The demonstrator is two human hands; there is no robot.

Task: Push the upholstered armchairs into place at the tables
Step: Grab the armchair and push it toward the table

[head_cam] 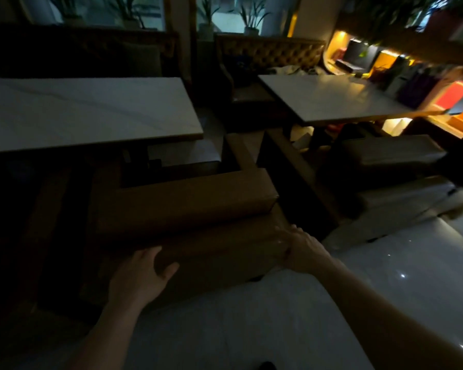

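A brown upholstered armchair (187, 206) stands in front of me with its back toward me, its seat partly under the white marble-top table (91, 113) on the left. My left hand (139, 276) lies flat against the chair's back panel, fingers straight, thumb spread. My right hand (302, 249) presses the chair's right rear corner, its fingers bent round the edge. A second white table (340, 97) stands to the right, with a grey armchair (393, 156) at its near side.
Tufted brown benches (270, 52) line the far wall behind both tables. Lit shelves with coloured boxes (417, 78) run along the right. Glossy light floor (385, 276) spreads to the right and behind the chair. The left side is dark.
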